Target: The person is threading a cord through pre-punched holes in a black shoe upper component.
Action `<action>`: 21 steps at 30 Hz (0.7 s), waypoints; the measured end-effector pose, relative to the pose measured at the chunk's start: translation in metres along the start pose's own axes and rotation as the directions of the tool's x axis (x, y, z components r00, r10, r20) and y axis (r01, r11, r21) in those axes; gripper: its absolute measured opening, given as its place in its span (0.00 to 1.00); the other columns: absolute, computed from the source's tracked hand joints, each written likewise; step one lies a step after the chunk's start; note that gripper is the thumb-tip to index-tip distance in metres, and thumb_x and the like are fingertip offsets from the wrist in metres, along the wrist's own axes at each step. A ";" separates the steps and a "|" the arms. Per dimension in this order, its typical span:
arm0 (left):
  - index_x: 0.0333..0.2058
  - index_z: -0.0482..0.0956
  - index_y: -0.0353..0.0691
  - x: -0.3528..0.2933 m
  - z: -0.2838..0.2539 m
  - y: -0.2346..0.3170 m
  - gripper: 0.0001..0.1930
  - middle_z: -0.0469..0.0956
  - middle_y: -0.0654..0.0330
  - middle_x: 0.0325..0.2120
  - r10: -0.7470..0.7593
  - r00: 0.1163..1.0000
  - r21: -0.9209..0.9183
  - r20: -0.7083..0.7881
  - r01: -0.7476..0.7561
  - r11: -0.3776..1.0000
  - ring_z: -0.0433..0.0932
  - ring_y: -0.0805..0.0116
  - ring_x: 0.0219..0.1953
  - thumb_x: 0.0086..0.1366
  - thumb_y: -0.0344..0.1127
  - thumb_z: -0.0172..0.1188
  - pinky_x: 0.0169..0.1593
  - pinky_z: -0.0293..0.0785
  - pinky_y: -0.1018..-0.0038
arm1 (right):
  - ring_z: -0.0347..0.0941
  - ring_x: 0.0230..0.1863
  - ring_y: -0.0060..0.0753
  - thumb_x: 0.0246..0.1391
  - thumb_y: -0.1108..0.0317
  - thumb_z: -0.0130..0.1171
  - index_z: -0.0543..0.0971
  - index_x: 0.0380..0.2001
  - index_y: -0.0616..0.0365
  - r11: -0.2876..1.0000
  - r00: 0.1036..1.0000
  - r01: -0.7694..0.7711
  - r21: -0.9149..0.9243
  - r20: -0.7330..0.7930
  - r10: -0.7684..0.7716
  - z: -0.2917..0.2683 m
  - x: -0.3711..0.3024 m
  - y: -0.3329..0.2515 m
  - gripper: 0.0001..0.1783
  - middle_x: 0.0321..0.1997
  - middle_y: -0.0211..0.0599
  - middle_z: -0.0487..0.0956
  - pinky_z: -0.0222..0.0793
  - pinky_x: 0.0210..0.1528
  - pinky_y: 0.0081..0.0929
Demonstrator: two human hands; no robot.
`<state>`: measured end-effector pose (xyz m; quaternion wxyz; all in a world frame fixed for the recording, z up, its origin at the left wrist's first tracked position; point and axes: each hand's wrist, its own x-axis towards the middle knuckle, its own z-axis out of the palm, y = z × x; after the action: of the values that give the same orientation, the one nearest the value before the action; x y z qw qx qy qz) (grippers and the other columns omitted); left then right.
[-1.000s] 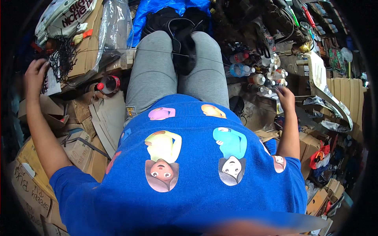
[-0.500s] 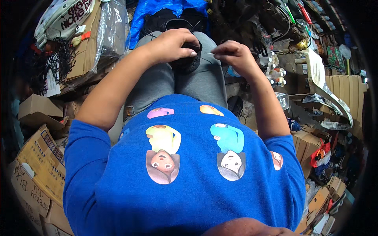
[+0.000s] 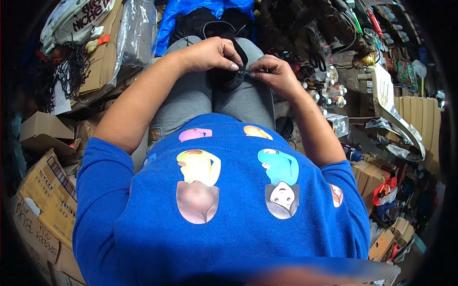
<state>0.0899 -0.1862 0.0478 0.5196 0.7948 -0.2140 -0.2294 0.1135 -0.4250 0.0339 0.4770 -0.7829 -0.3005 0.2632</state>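
Observation:
A black shoe (image 3: 232,83) lies across my grey-trousered thighs, its rounded end toward me; much of it is in shadow or behind my left hand. My left hand (image 3: 215,53) is closed on the shoe's upper edge, thumb pressing near the opening. Just to the right, my right hand (image 3: 274,71) pinches a thin pale needle (image 3: 245,72) between thumb and forefinger. The needle's tip meets the edge of the shoe close to my left thumb. Any thread on it is too fine to follow here.
Small bottles with white caps (image 3: 329,90) stand right of my knees, near a white plastic chair part (image 3: 381,88). Flattened cardboard and clear plastic (image 3: 136,38) lie at left, with black cords (image 3: 71,71) and cartons (image 3: 45,136). Blue sheeting (image 3: 167,19) is beyond my knees.
My right hand has moved left, bringing the needle from out in the air to the shoe's edge. My left hand keeps its hold with little movement.

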 end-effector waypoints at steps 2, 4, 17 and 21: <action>0.40 0.82 0.41 -0.002 0.000 -0.001 0.12 0.69 0.63 0.28 0.003 1.000 0.022 0.019 -0.004 1.000 0.70 0.70 0.36 0.56 0.33 0.62 0.44 0.66 0.76 | 0.70 0.34 0.19 0.44 0.78 0.63 0.82 0.31 0.59 0.999 0.992 0.040 -0.006 -0.122 -0.040 0.007 -0.007 0.005 0.08 0.31 0.29 0.75 0.65 0.39 0.19; 0.41 0.82 0.42 -0.004 -0.001 0.000 0.13 0.68 0.63 0.26 0.006 0.999 0.044 0.040 -0.008 0.999 0.69 0.71 0.34 0.56 0.33 0.62 0.42 0.66 0.76 | 0.69 0.32 0.18 0.43 0.80 0.62 0.82 0.33 0.58 0.999 0.988 0.052 -0.004 -0.148 -0.052 0.012 -0.014 0.003 0.11 0.30 0.28 0.75 0.64 0.38 0.17; 0.40 0.82 0.43 0.001 0.003 -0.002 0.16 0.67 0.61 0.27 0.098 0.987 0.293 0.126 -0.132 0.947 0.70 0.67 0.33 0.50 0.23 0.62 0.39 0.68 0.73 | 0.73 0.35 0.48 0.39 0.78 0.50 0.81 0.29 0.55 0.581 0.952 0.304 -0.755 0.209 -0.226 0.004 -0.007 -0.058 0.13 0.30 0.42 0.75 0.64 0.45 0.39; 0.34 0.82 0.39 0.008 0.008 -0.009 0.13 0.70 0.59 0.29 0.154 0.988 0.276 -0.021 -0.142 0.951 0.73 0.67 0.34 0.46 0.22 0.64 0.40 0.70 0.73 | 0.74 0.35 0.47 0.38 0.75 0.57 0.81 0.30 0.55 0.586 0.953 0.301 -0.752 0.254 -0.163 0.007 0.008 -0.049 0.11 0.30 0.44 0.76 0.68 0.41 0.39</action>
<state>0.0927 -0.1930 0.0356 0.4250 0.8453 -0.2916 -0.1411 0.1033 -0.3974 0.0744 0.0928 -0.8422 -0.5212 0.1020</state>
